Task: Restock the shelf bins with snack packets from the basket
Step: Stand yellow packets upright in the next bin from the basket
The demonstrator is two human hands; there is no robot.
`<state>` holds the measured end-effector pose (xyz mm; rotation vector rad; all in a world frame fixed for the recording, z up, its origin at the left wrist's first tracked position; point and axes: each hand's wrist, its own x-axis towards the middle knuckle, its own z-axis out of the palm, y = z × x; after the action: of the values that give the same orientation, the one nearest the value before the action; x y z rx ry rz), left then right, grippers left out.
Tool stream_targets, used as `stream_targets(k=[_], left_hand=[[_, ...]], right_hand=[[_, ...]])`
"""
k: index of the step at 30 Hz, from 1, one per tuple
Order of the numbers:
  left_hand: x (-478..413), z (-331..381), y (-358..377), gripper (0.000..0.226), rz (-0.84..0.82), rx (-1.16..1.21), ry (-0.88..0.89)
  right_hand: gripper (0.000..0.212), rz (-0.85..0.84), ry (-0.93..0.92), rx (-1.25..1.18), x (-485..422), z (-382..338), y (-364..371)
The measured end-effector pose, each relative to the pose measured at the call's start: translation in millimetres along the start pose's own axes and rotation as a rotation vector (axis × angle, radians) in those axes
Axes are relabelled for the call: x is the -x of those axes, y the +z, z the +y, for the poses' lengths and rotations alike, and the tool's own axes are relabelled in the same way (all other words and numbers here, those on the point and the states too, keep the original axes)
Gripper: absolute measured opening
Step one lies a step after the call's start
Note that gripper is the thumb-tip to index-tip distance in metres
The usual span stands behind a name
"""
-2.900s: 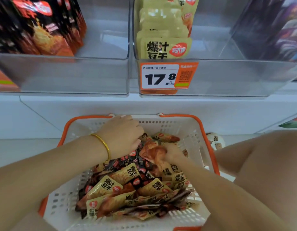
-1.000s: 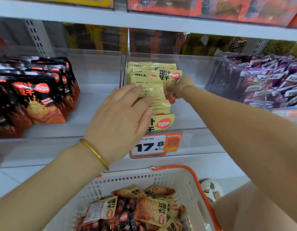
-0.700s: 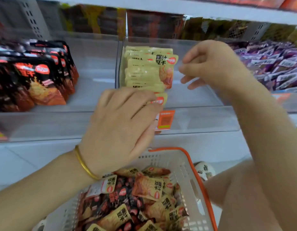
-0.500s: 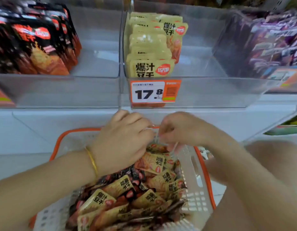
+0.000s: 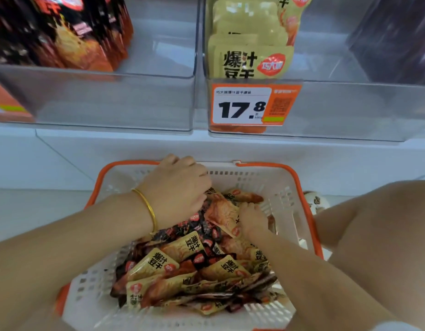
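– Fingers on the left hand: what are they doing?
– Curled downward, knuckles up, tips buried among the snack packets at the far end of the basket. Whether they grip one, I cannot tell.
– And the right hand?
– Lower and further right, mid-frame. Its fingers bend over the edge of an orange-and-yellow packet and touch it. Whether they pinch it, I cannot tell.
– How do the packets look?
– Small glossy pouches. Some are pale yellow with black lettering and a red oval badge, others dark with red. They lie in a loose heap in the white, orange-rimmed basket, lower centre of the frame.
– The arms?
– Both forearms reach in from the bottom corners and converge over the heap. A gold bangle sits on the left wrist.
– Above?
– Clear shelf bins. The middle bin holds yellow packets standing upright behind a price tag reading 17.8. The bin at upper left holds dark red-and-black packets.
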<state>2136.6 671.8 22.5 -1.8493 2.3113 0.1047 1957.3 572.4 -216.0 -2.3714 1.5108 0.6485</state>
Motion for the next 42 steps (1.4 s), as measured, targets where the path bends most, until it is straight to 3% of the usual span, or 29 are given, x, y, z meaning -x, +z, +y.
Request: stream_targets(k=[4,8,12,14,16,19,21,25,27,29,32,34,37,39,42], left_hand=[[-1.3,-1.9,2.9,0.028,-0.001,-0.006,0.008],[-11.0,-2.3,3.8,0.027,-0.041,0.027,0.010],[-22.0,5.5,-6.5,0.039,-0.069,0.272,-0.029],[-25.4,11.6,-15.7,0.038,-0.076,0.468,-0.071],[-26.4,17.8,-26.0,0.015,-0.001,0.580,-0.068],[-25.6,24.3,-46.1,0.011,0.153,0.804,-0.099],[-23.5,28.0,-64.5,0.008,0.295,0.954,-0.090],[-26.8,32.6,-104.7,0.009,0.531,1.157,-0.074],[-33.4,29.6,-123.0,0.010,0.674,1.094,-0.097],[-39.2,18.7,-137.8,0.009,0.824,0.925,-0.107],[-50.1,-6.7,-143.9,0.042,0.830,0.416,-0.111],[-55.7,-20.9,-139.6,0.055,0.733,0.190,-0.135],[-59.7,-32.0,-127.1,0.062,0.620,0.103,-0.144],[-61.6,-36.8,-116.2,0.060,0.634,0.062,-0.120],[-62.6,-38.0,-109.5,0.055,0.676,0.028,-0.101]], right_hand=[[0.008,-0.026,-0.017,-0.208,1.9,-2.0,-33.4],[0.036,-0.071,-0.205,-0.236,27.6,-6.1,-111.9],[0.016,0.054,-0.419,-0.283,79.5,3.6,-180.7],[0.012,0.059,-0.464,-0.562,106.8,10.4,-201.4],[0.010,0.063,-0.457,-0.933,130.4,16.2,-214.6],[0.007,0.135,-0.353,-1.290,152.8,30.9,-225.5],[0.020,0.098,-0.337,-1.509,167.4,40.1,-230.9],[0.036,0.126,-0.472,-1.536,191.9,40.1,-250.3],[0.033,0.244,-0.493,-1.551,194.3,42.3,-276.5],[0.017,0.423,-0.455,-1.558,186.2,53.7,-311.4],[0.018,0.644,-0.293,-1.367,143.9,70.9,-361.0],[0.025,0.634,-0.177,-1.156,101.9,72.7,-382.1],[0.036,0.479,0.001,-0.934,47.1,62.1,-396.4],[0.043,0.416,0.066,-0.869,24.4,53.8,-399.5],[0.045,0.474,0.107,-0.809,-4.1,49.1,-402.0]])
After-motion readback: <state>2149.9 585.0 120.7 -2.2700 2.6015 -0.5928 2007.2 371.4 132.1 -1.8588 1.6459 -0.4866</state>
